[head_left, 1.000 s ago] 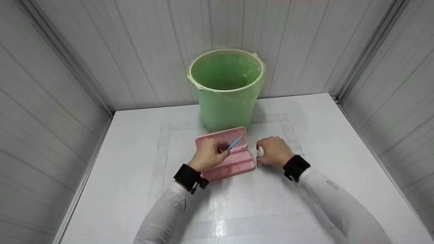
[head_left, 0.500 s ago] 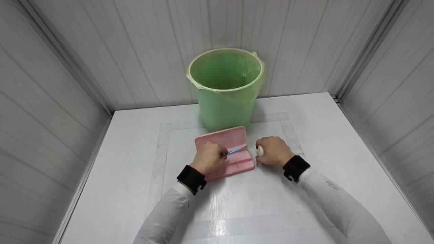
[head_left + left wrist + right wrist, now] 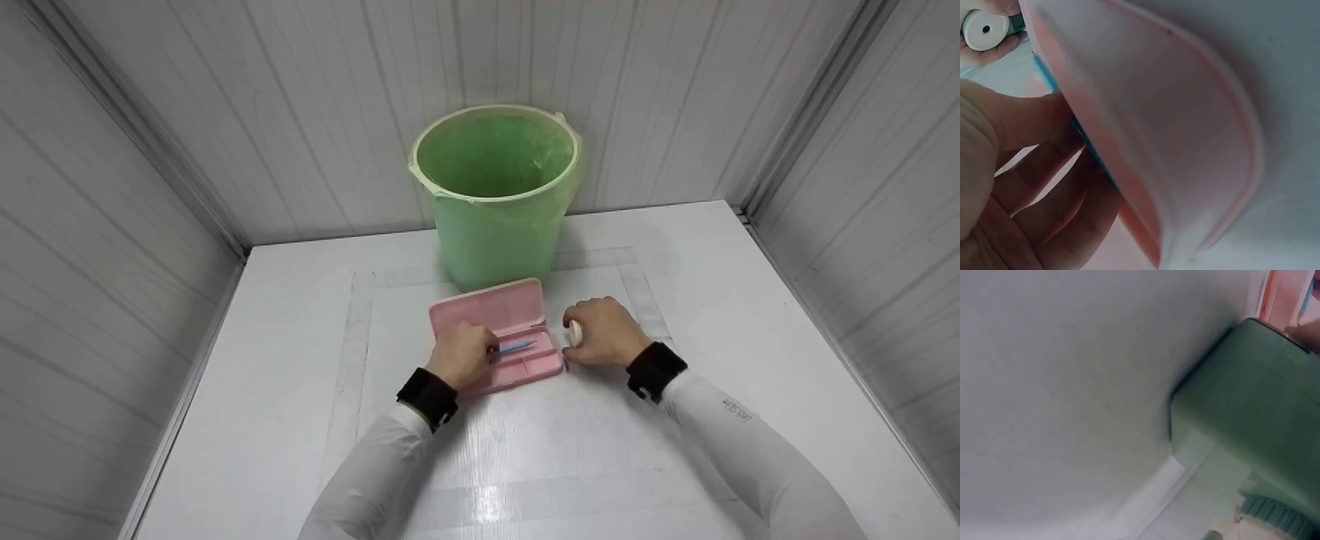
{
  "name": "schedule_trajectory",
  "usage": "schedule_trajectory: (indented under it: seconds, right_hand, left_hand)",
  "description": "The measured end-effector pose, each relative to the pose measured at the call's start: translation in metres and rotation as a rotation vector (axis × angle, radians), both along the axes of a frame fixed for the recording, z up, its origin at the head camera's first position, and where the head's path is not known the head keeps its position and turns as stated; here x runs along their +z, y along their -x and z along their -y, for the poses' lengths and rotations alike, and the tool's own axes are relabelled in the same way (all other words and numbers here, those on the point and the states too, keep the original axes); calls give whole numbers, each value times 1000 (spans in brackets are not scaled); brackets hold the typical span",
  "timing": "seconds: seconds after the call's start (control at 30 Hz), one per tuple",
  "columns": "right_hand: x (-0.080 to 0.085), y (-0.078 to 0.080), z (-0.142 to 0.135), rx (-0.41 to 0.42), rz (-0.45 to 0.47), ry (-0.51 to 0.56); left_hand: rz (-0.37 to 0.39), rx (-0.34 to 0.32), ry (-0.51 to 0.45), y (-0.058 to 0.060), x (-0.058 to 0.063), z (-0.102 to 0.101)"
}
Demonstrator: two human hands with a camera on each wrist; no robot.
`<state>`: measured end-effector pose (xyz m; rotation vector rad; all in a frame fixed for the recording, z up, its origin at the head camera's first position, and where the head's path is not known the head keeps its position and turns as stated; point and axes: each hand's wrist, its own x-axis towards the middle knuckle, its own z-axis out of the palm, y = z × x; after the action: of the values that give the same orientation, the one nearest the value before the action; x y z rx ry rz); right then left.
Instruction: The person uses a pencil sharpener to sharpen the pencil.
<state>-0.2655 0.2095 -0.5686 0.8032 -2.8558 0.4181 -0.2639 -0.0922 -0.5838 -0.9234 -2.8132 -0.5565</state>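
My left hand is over the open pink pencil case, pinching a slim blue pencil low over its compartments. In the left wrist view the pencil runs past the thumb and fingers beside the pink wall of the case. To the right of the case, my right hand grips a pencil sharpener on the table. Its white round face has a hole in the middle, and its green body fills much of the right wrist view, with a ridged teal knob.
Behind the pencil case stands a tall green bucket with a liner over its rim. Strips of tape outline a rectangle on the white table. Panelled walls enclose the back and both sides.
My left hand has lowered the blue pencil from above the lid to the case's lower compartments, turning it from slanting upward to nearly level. The right hand has stayed nearly still.
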Motion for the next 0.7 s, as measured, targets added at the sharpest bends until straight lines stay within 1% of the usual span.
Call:
schedule_trajectory:
  seconds: [0.03, 0.07, 0.13, 0.2, 0.33, 0.43, 0.47, 0.53, 0.6, 0.67, 0.7]
  right_hand:
    - [0, 0, 0, 4, 2, 6]
    - [1, 0, 0, 9, 11, 18]
    - [3, 0, -1, 15, 36, 39]
    - [5, 0, -1, 22, 60, 58]
    - [8, 1, -2, 54, 117, 83]
    - [11, 4, -6, 85, 205, 139]
    - [13, 4, -8, 92, 236, 162]
    - [13, 6, -12, 108, 286, 205]
    - [12, 6, -18, 120, 315, 230]
    - [10, 5, -24, 132, 322, 238]
    - [9, 5, -27, 138, 322, 238]
  left_hand:
    - [14, 6, 8, -2, 2, 0]
    - [17, 12, 15, -1, 2, -1]
    - [1, 20, 22, 0, -1, 0]
    - [-18, 32, 17, 4, -9, 0]
    - [-50, 56, 30, 14, -32, 0]
    - [-53, 70, 52, 21, -45, 0]
    - [-46, 72, 52, 22, -47, -1]
    - [-22, 71, 37, 21, -46, -1]
    - [26, 55, -6, 15, -36, -2]
    - [62, 27, -57, 6, -23, -2]
    - [51, 11, -82, 3, -22, -1]
